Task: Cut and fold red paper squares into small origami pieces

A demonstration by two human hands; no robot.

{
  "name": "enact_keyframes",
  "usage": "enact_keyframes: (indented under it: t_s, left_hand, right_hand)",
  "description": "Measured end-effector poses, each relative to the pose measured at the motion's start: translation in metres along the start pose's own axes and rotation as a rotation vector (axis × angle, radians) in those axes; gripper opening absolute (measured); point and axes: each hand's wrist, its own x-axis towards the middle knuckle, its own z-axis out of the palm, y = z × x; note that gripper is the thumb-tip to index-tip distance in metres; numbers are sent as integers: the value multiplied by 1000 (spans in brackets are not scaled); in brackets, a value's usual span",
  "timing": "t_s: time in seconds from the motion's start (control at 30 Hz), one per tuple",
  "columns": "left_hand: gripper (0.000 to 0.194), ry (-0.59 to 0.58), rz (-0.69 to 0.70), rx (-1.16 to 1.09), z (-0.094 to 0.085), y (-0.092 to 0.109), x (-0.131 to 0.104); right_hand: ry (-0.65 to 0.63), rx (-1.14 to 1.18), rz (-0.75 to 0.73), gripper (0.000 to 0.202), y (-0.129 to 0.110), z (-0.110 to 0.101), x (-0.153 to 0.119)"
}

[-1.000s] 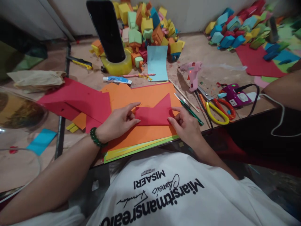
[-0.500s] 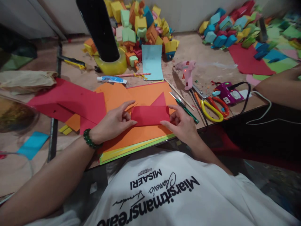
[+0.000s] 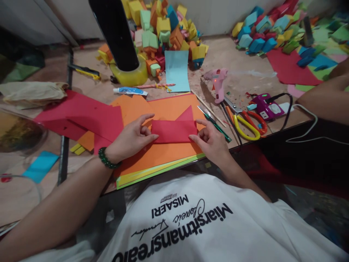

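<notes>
Head cam: red paper [image 3: 173,131] now hides more red triangle [image 3: 187,114], fold's progressing; left hand [image 3: 133,137], right hand [image 3: 213,140]: half-open grip on its ends, atop orange sheet [image 3: 169,154].

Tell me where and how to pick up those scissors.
Grip the scissors by the yellow loop and red loop, probably best from the near side with your right hand: both loops lie toward the near side, while the blades point away, toward the pink glue gun.
</notes>
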Motion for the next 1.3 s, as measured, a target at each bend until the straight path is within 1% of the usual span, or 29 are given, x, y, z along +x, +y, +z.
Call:
enact_keyframes:
  t_s: [0.07, 0.13, 0.27, 0.43, 0.53, 0.73, 0.93, 1.13, 1.23, 1.3]
  left_hand:
    - [69, 27, 27, 52, 0, 2, -1]
    - [68, 21, 42, 54, 0, 3, -2]
    - [77, -19, 41, 13, -1, 1, -2]
    - [73, 32, 66, 84, 1, -4, 1]
    - [69, 56, 88, 167, 4, -4, 1]
    - [62, 52, 137, 368, 5, -1, -2]
    - [54, 18, 121, 565, 4, 0, -5]
    - [49, 7, 135, 828, 5, 4, -10]
    - [45, -1, 197, 891, 3, 2, -10]
    - [41, 1, 292, 893, 1, -2, -9]
  right_hand:
    - [1, -2, -2, 47, -1, 0, 0]
    - [1, 2, -7, 46, -1, 0, 0]
    - [1, 13, -7, 45, 0, 0, 0]
    - [13, 0, 0, 47, 0, 1, 1]
    - [20, -25, 4, 49, 0, 1, 1]
    - [31, -109, 0, 50, -1, 2, 0]
    - [34, -133, -17, 50, -1, 3, 0]
    - [18, -140, -1, 49, -2, 2, 1]
    - [18, -141, 7, 48, -3, 2, 1]
    - [17, -139, 11, 47, -3, 2, 1]
